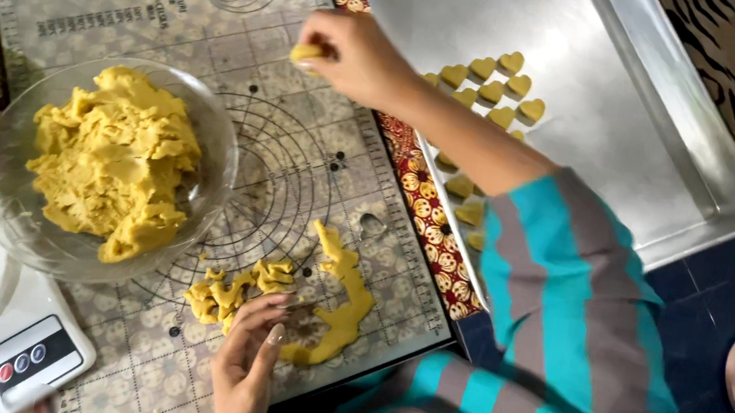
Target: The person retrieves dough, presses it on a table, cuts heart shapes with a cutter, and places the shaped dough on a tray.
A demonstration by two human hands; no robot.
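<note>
Yellow dough scraps (292,308) lie on the near part of a grey baking mat (213,64), and the left hand (250,355) is laid on them with its fingers loosely bent, pressing their edge. A small dough piece (305,52) is pinched between the fingertips of the right hand (357,57), held over the far part of the mat. Left of the scraps stands a glass bowl (8,179) heaped with dough. Heart-shaped dough pieces (495,84) are ranged on a metal tray (620,99) to the right. A kitchen scale (19,358) sits at the near left.
</note>
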